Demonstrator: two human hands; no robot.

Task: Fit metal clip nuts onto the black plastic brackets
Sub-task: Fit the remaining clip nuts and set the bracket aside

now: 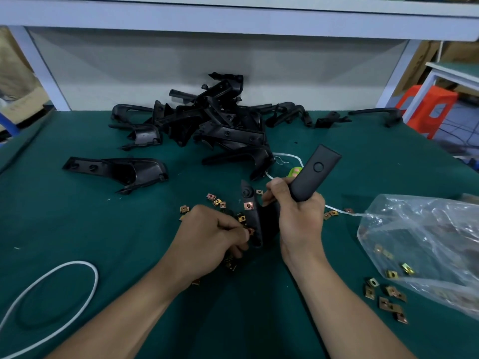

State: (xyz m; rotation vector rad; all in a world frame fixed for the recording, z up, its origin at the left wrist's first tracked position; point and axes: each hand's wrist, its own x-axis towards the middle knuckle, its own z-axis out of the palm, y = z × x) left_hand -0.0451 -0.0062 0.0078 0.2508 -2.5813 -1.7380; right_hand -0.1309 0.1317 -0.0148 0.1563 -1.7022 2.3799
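Metal clip nuts (216,202) lie scattered on the green desk (77,229) around both hands, with more beside and inside a clear plastic bag (420,242) on the right. They look like small, thin folded spring steel: light, stiff, with edges likely sharp enough to nick a fingertip, and easy to fumble, so each is best taken by its flat faces between thumb and forefinger with the open mouth facing the plastic. The left hand (212,237) has its fingers curled, pinching one clip nut (251,231) right at the edge of the held bracket (315,172); whether it is already seated I cannot tell. The right hand (300,218) is wrapped firmly round the bracket's middle, its long smooth arm sticking up and away and its holed flange turned toward the left hand. That moulded plastic looks rigid and light but smooth, so a full grip close to the flange seems wise, to stop it twisting while the clip is pushed on. A pile of brackets (215,117) waits at the back of the desk, one lone bracket (116,172) lies to the left, and a white cord (51,294) loops at the near left.
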